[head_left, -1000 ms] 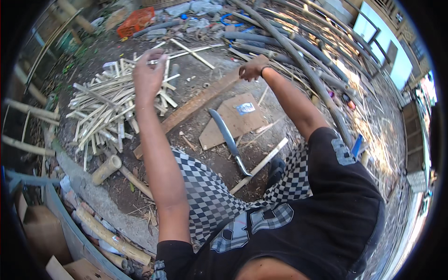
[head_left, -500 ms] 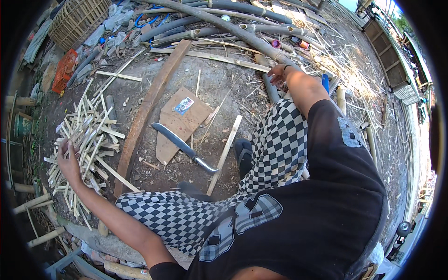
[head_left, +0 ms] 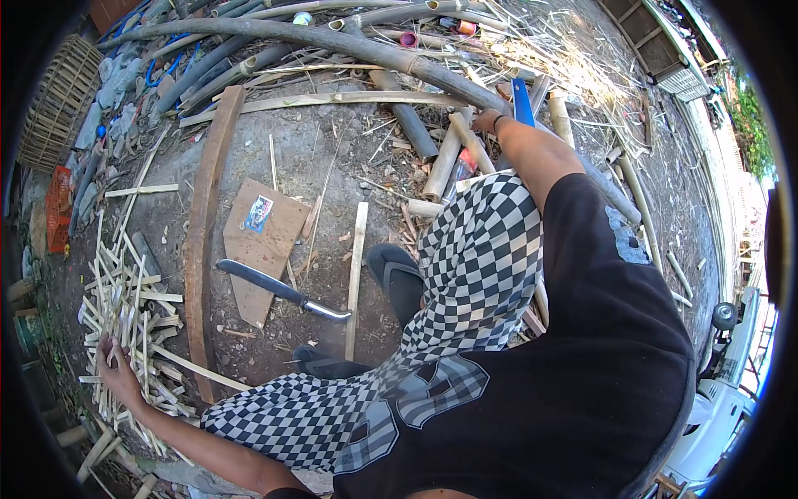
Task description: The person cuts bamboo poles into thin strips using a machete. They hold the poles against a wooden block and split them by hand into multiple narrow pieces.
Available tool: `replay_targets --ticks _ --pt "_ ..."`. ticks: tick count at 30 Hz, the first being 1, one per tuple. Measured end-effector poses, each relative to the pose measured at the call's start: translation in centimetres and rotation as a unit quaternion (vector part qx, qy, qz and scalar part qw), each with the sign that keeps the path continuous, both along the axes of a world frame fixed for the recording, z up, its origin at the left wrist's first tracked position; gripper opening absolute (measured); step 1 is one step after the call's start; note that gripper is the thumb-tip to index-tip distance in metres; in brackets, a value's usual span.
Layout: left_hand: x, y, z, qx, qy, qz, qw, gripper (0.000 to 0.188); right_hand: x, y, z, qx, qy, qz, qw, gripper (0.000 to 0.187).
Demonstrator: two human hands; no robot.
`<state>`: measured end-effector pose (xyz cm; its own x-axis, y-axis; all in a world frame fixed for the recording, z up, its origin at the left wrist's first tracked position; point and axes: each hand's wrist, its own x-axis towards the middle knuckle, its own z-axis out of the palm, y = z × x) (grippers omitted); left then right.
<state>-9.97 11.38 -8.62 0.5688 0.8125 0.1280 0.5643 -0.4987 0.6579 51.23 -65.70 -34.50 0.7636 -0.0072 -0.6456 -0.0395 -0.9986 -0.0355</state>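
My left hand [head_left: 121,376] rests with fingers apart at the near side of a heap of split bamboo sticks [head_left: 137,308]; nothing is gripped in it. Away to the right, my right hand [head_left: 488,121] reaches down beside the long bamboo pole [head_left: 366,51] and a short pale bamboo piece [head_left: 471,143]. Its fingers are bent and partly hidden, so a grip cannot be made out. Between my feet and a brown board [head_left: 262,241] lies a large knife [head_left: 274,285], its blade across the board. A bamboo slat [head_left: 356,274] lies at the handle's end.
A long wooden beam [head_left: 206,241] runs between board and heap. Bamboo poles lie across the back. A blue flat bar [head_left: 522,101] stands near my right wrist. At far left are a woven basket [head_left: 58,104] and an orange crate [head_left: 58,208].
The view has swung right, so the scene sits farther left. My right hand has come in closer to the bamboo pieces; my left hand stays by the heap.
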Motion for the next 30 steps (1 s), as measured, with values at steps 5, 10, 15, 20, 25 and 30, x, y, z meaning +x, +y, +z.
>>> replay_targets --ticks 5,10,15,20,25,30 --pt "-2.1 0.4 0.5 0.060 0.042 -0.030 0.997 0.044 -6.0 3.3 1.8 0.141 0.156 -0.099 0.973 0.067" --pt "4.1 0.0 -2.8 -0.004 0.026 -0.070 0.997 0.044 2.9 -7.4 4.6 0.073 -0.299 -0.122 0.944 0.035" --pt "-0.8 -0.6 3.1 0.054 0.035 -0.037 0.997 0.043 5.3 5.1 14.9 0.343 -0.173 -0.112 0.916 0.033" --pt "3.0 -2.8 2.1 0.015 0.026 -0.068 0.997 0.043 4.0 16.2 22.1 0.296 -0.049 0.085 0.950 0.037" --pt "5.9 -2.5 0.7 0.026 0.089 -0.123 0.988 0.047 -5.5 34.1 29.4 0.283 -0.278 0.414 0.819 0.032" --pt "3.8 -3.4 0.4 0.000 0.117 -0.101 0.988 0.048 -23.2 44.5 32.6 0.531 -0.216 0.369 0.731 0.050"
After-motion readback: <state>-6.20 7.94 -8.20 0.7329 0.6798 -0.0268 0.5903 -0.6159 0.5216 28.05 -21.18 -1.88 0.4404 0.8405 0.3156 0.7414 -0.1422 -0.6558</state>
